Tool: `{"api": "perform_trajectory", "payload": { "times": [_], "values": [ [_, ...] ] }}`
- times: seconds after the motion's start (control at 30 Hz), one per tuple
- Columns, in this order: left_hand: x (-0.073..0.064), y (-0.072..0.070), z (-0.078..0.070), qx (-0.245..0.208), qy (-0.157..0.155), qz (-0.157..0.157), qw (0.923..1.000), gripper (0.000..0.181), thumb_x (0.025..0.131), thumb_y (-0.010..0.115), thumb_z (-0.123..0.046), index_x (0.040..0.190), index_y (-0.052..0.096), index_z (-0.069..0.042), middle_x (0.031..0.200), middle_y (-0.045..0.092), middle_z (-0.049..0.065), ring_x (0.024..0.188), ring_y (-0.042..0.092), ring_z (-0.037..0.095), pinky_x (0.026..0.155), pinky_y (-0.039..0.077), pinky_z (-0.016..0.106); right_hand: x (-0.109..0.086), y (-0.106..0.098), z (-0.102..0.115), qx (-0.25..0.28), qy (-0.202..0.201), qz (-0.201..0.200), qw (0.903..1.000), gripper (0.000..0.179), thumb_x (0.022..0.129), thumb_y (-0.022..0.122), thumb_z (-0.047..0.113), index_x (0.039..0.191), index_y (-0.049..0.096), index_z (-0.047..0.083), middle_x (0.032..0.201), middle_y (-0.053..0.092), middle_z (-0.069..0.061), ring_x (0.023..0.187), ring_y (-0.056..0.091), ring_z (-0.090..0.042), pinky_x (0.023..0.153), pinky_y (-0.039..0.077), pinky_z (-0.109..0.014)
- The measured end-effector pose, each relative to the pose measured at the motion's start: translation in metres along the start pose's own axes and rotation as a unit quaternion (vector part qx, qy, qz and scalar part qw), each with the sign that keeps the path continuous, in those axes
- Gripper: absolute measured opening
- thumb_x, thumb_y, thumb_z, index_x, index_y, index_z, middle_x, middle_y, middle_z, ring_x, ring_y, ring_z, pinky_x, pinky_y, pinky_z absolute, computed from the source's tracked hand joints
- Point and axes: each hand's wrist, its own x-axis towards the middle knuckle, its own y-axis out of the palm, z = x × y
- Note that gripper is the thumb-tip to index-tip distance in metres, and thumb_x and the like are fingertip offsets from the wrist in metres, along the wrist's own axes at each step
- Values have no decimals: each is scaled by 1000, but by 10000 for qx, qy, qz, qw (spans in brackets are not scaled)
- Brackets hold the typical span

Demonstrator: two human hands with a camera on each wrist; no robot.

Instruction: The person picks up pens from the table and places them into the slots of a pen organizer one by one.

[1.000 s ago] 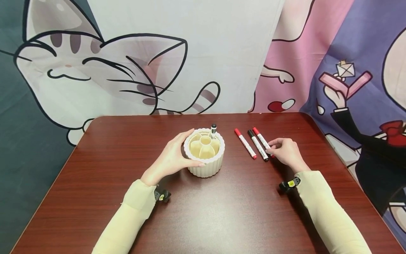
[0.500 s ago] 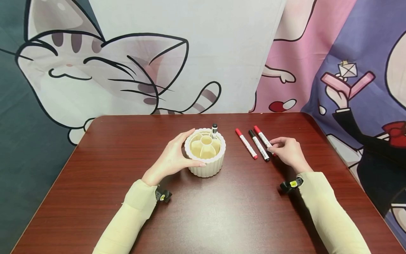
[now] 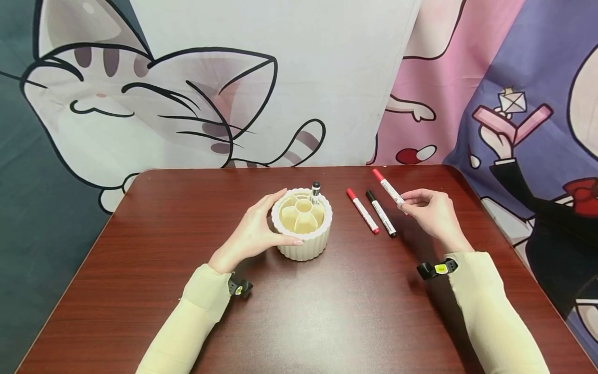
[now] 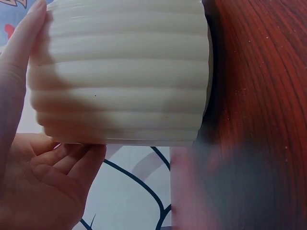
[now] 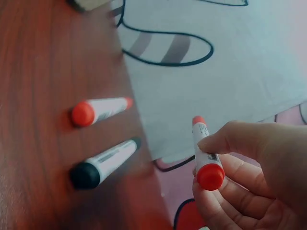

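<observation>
My left hand [image 3: 254,228] grips the side of a cream, ribbed pen holder [image 3: 306,246], thumb at the front and fingers round the far side. Inside, the holder is split into petal-like compartments; one black-capped marker [image 3: 315,192] stands in a back one. My right hand [image 3: 432,213] pinches a red-capped marker [image 3: 389,188] near its lower end, raised off the table. In the right wrist view, thumb and fingertips press that marker [image 5: 207,155] from both sides. Left of it lie another red marker [image 3: 363,211] and a black marker [image 3: 381,214], side by side.
All this is on a dark red-brown wooden table [image 3: 299,322]. Behind its far edge hangs a cloth [image 3: 345,78] printed with a cartoon cat and other figures. Each wrist wears a small black camera.
My right hand has lifted the red-capped marker off the table, moving slightly away and to the right. The left hand and pen holder have stayed in place.
</observation>
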Motion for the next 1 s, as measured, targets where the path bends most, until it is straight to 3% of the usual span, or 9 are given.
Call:
{"api": "perform_trajectory", "payload": {
  "times": [0.27, 0.57, 0.8, 1.0],
  "values": [
    [0, 0, 0, -16, -35, 16, 10000, 115, 61, 96, -52, 155, 43, -15, 147, 50, 0, 132, 48, 16, 108, 41, 42, -6, -1, 18, 226, -138, 76, 9996, 25, 89, 82, 27, 106, 79, 9, 89, 75, -6, 75, 68, -15, 61, 52, -21],
    [-1, -1, -1, -72, -119, 30, 9999, 115, 60, 96, -54, 155, 43, -18, 148, 50, -1, 132, 48, 16, 108, 41, 43, -13, -6, 44, 379, -230, -66, 9990, 29, 86, 84, 36, 105, 79, 15, 86, 72, -4, 74, 58, -22, 58, 48, -27],
    [0, -2, -1, -104, -68, 23, 9999, 114, 62, 97, -51, 155, 42, -15, 149, 49, 0, 132, 48, 17, 107, 42, 43, -16, -14, 67, 1054, -441, -261, 9931, 26, 84, 87, 22, 105, 79, 9, 82, 70, 1, 64, 61, -11, 54, 47, -21],
    [0, 0, 1, -45, -88, 34, 9999, 113, 62, 96, -53, 155, 43, -17, 147, 50, -2, 130, 49, 14, 106, 42, 40, -23, -18, 87, 1850, -627, -350, 9801, 27, 83, 86, 10, 106, 76, 1, 86, 69, 2, 66, 65, -9, 56, 50, -18]
  ]
}}
